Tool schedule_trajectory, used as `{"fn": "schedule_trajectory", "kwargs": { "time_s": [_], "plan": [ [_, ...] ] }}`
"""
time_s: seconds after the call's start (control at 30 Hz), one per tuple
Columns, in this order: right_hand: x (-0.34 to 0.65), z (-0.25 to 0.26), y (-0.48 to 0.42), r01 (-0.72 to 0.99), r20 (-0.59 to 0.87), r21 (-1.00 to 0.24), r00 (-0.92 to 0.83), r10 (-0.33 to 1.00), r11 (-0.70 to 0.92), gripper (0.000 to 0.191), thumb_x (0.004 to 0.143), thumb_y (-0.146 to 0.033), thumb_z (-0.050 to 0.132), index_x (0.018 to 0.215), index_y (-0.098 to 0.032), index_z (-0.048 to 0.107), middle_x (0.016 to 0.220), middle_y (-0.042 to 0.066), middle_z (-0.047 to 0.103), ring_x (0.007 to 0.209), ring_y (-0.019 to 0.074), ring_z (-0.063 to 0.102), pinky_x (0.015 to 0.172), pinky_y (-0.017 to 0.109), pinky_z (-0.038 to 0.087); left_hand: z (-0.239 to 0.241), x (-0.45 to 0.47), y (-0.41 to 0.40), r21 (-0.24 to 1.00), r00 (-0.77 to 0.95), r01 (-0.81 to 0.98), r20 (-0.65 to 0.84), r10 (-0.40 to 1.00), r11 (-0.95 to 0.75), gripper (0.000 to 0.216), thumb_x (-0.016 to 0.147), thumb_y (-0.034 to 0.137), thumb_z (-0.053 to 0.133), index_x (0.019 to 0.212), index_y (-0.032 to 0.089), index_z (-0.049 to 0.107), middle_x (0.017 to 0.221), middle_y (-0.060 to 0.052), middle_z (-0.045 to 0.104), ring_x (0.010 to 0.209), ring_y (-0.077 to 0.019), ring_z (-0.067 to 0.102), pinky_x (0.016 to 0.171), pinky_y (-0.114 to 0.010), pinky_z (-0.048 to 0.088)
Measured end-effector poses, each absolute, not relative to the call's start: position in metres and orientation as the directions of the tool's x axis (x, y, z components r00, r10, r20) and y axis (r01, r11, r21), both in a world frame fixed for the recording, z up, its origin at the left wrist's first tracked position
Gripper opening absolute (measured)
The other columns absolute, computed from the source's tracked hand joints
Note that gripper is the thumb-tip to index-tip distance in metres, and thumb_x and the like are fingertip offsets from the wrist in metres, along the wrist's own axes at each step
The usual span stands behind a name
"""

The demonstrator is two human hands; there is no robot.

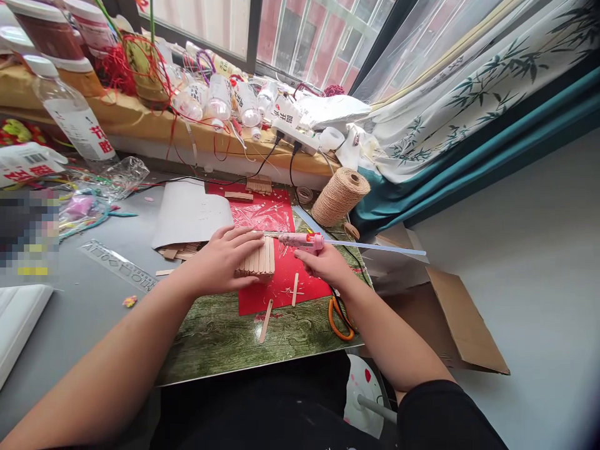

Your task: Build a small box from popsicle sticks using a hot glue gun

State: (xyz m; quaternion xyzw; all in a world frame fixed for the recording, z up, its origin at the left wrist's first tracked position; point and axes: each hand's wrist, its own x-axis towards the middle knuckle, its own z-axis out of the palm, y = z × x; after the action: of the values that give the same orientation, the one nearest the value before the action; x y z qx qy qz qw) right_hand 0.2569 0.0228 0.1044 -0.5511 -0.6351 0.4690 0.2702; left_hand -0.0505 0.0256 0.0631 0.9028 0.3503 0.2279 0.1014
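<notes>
Apparently part-built, the craft-stick block [262, 259] sat in the half-curled left hand [222, 255]; the right hand [329, 267] gripped a hot-glue gun [304, 240]; loose sticks [266, 322] lay unattached.

Daylight comes through the window [323, 44], its panes pale and washed out. The green tabletop [215, 337] shows 1 whitish glare spot near its front. Wide-angle distortion stretches the margins; the wall [539, 250] darkens at lower right, and 1 patch at left is pixelated.
</notes>
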Motion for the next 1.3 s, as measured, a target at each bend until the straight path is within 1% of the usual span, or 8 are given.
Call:
{"fn": "schedule_trajectory", "kwargs": {
  "time_s": [0.1, 0.23, 0.4, 0.47, 0.57, 0.67, 1.07, 1.3],
  "plan": [
    [0.255, 0.113, 0.024, 0.449, -0.177, -0.893, -0.304, 0.936, -0.023, 0.061, 0.092, -0.056, 0.071, 0.14, -0.019, 0.071, 0.052, -0.007, 0.048, 0.048, 0.0121, 0.045, 0.05, 0.024, 0.038, 0.064, -0.048, 0.028, 0.351, 0.658, 0.587, 0.319, 0.682, -0.73, 0.078, 0.091, 0.061, 0.071, 0.157, 0.024, 0.053, 0.166, -0.014, 0.051, 0.151, -0.0412, 0.046, 0.13, -0.063, 0.021],
    [0.252, 0.123, 0.023, 0.499, -0.205, -0.866, -0.321, 0.925, -0.019, 0.057, 0.094, -0.053, 0.068, 0.142, -0.021, 0.07, 0.051, -0.008, 0.043, 0.048, 0.0117, 0.042, 0.051, 0.024, 0.036, 0.065, -0.046, 0.028, 0.367, 0.663, 0.58, 0.306, 0.683, -0.727, 0.081, 0.091, 0.063, 0.07, 0.16, 0.026, 0.048, 0.165, -0.014, 0.052, 0.153, -0.0398, 0.045, 0.131, -0.063, 0.022],
    [0.249, 0.115, 0.024, 0.573, -0.221, -0.819, -0.265, 0.939, -0.031, 0.054, 0.092, -0.055, 0.069, 0.132, -0.018, 0.074, 0.053, -0.006, 0.049, 0.051, 0.0134, 0.045, 0.054, 0.027, 0.039, 0.069, -0.056, 0.022, 0.438, 0.613, 0.6, 0.286, 0.736, -0.67, 0.095, 0.087, 0.07, 0.072, 0.165, 0.029, 0.037, 0.178, -0.014, 0.028, 0.162, -0.0419, 0.031, 0.13, -0.062, 0.03],
    [0.25, 0.109, 0.026, 0.59, -0.211, -0.807, -0.235, 0.949, -0.034, 0.054, 0.091, -0.056, 0.071, 0.128, -0.017, 0.075, 0.054, -0.005, 0.052, 0.052, 0.0145, 0.047, 0.055, 0.028, 0.039, 0.066, -0.063, 0.021, 0.488, 0.575, 0.615, 0.261, 0.776, -0.619, 0.103, 0.084, 0.072, 0.075, 0.167, 0.029, 0.031, 0.179, -0.015, 0.024, 0.162, -0.0423, 0.03, 0.13, -0.061, 0.032],
    [0.249, 0.103, 0.028, 0.589, -0.203, -0.808, -0.242, 0.949, -0.022, 0.051, 0.091, -0.058, 0.071, 0.122, -0.018, 0.077, 0.055, -0.004, 0.054, 0.054, 0.0151, 0.049, 0.055, 0.028, 0.039, 0.057, -0.072, 0.023, 0.559, 0.549, 0.605, 0.223, 0.805, -0.567, 0.11, 0.082, 0.07, 0.078, 0.169, 0.028, 0.025, 0.177, -0.017, 0.027, 0.162, -0.0402, 0.031, 0.132, -0.058, 0.032],
    [0.249, 0.103, 0.029, 0.584, -0.212, -0.811, -0.251, 0.945, -0.027, 0.052, 0.091, -0.059, 0.07, 0.121, -0.018, 0.076, 0.054, -0.005, 0.052, 0.053, 0.0144, 0.048, 0.056, 0.028, 0.039, 0.048, -0.074, 0.026, 0.6, 0.544, 0.583, 0.214, 0.811, -0.548, 0.105, 0.083, 0.065, 0.079, 0.167, 0.025, 0.03, 0.172, -0.016, 0.036, 0.16, -0.0376, 0.036, 0.132, -0.053, 0.033],
    [0.244, 0.103, 0.028, 0.694, -0.229, -0.719, -0.199, 0.953, -0.028, 0.053, 0.092, -0.062, 0.065, 0.115, -0.016, 0.076, 0.056, -0.005, 0.05, 0.055, 0.0147, 0.047, 0.056, 0.027, 0.036, 0.042, -0.069, 0.028, 0.59, 0.523, 0.578, 0.263, 0.811, -0.564, 0.099, 0.081, 0.066, 0.081, 0.162, 0.025, 0.039, 0.165, -0.017, 0.045, 0.156, -0.0376, 0.042, 0.131, -0.054, 0.036],
    [0.241, 0.11, 0.026, 0.674, -0.182, -0.738, -0.252, 0.95, 0.037, 0.054, 0.094, -0.054, 0.065, 0.137, -0.022, 0.074, 0.06, -0.004, 0.052, 0.058, 0.0152, 0.049, 0.061, 0.028, 0.042, 0.05, -0.066, 0.025, 0.581, 0.517, 0.598, 0.246, 0.82, -0.552, 0.097, 0.082, 0.065, 0.081, 0.16, 0.023, 0.041, 0.163, -0.017, 0.047, 0.153, -0.0366, 0.046, 0.13, -0.053, 0.039]
  ]
}}
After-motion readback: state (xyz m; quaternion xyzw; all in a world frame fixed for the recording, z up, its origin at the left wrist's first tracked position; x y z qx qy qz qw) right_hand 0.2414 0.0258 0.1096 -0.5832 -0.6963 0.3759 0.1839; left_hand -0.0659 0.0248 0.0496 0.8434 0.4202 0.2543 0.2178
